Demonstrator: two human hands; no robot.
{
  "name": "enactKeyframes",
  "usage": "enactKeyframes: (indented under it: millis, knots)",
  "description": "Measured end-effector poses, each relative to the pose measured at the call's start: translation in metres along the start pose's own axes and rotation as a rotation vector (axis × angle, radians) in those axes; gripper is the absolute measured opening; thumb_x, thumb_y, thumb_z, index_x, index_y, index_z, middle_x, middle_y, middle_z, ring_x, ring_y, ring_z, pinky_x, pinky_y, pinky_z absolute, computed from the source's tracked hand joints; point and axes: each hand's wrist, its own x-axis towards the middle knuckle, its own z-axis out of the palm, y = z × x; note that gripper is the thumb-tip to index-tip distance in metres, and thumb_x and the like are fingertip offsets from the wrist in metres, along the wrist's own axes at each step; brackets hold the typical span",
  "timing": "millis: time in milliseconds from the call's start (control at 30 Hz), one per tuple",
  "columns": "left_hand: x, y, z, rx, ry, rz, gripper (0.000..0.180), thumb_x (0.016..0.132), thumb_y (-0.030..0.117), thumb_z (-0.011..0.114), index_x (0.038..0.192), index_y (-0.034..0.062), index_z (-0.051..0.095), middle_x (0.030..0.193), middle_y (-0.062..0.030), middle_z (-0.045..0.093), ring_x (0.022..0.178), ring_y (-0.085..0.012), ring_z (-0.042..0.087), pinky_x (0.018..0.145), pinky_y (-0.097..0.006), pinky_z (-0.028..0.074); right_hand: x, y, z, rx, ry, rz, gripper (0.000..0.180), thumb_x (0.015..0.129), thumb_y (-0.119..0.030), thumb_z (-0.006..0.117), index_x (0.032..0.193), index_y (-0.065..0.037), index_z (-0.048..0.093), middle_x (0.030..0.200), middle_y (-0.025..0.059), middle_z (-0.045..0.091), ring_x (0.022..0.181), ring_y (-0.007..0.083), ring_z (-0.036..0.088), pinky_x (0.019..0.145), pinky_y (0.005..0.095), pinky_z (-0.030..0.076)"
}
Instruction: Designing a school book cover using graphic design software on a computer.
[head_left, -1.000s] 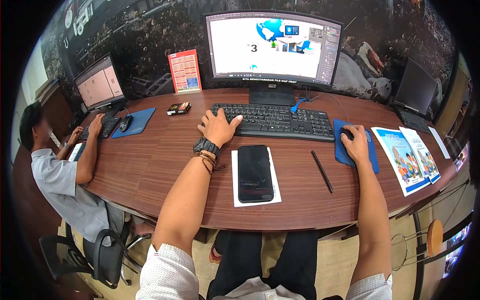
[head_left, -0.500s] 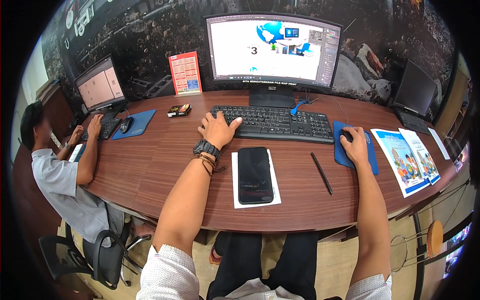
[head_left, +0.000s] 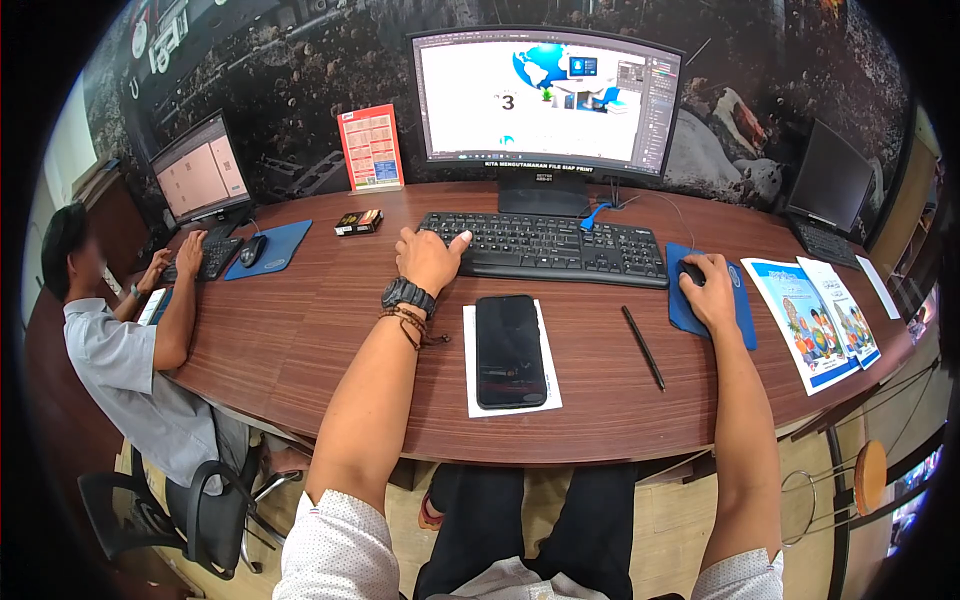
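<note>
My left hand [head_left: 432, 258] rests at the left end of a black keyboard [head_left: 560, 262], holding nothing. Its fingers are curled in at the edge while the thumb stands apart over the keys. A dark watch [head_left: 408, 296] and beaded bracelets circle that wrist. My right hand [head_left: 715, 293] is wrapped over a black computer mouse [head_left: 692, 271], mostly hidden beneath it, on a blue mouse pad [head_left: 741, 318]. Behind the keyboard, a lit monitor [head_left: 540, 110] displays a page with a globe and desk picture. A black smartphone [head_left: 511, 350] lies on white paper between my forearms.
A black stylus-like pen [head_left: 643, 347] lies right of the phone. Colourful printed booklets [head_left: 803, 325] are at the right. A small dark box [head_left: 358, 221] and a red-bordered sign [head_left: 371, 148] stand left of the monitor. At far left, a seated person [head_left: 140, 350] uses another keyboard.
The left hand has drawn its fingers in from their spread over the keys and shifted slightly left. The right hand stays on the mouse; the screen looks the same.
</note>
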Motion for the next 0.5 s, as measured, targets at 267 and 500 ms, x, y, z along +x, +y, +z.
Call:
enactKeyframes:
  millis: [267,500]
  knots:
    - [-0.001,0.0025,-0.0033,0.002,-0.02,-0.008,0.079,0.088,0.063,0.061,0.099,-0.0149,0.067,0.131,-0.0362,0.047,0.116,-0.0525,0.052,0.09,-0.054,0.051,-0.0002,-0.0031,-0.0019,0.004,-0.006,0.006,0.032,0.08,-0.021,0.067,0.109,-0.008,0.071,0.119,0.0172,0.058,0.112,0.0369,0.058,0.097,0.0432,0.047]
    - [-0.0019,0.0025,-0.0039,-0.002,-0.021,-0.007,0.079,0.088,0.062,0.062,0.1,-0.0152,0.067,0.13,-0.0361,0.047,0.116,-0.0524,0.051,0.091,-0.054,0.051,0.0005,0.0001,-0.0006,0.008,-0.003,-0.004,0.033,0.08,-0.021,0.068,0.11,-0.008,0.071,0.119,0.0173,0.058,0.112,0.0366,0.058,0.097,0.0428,0.047]
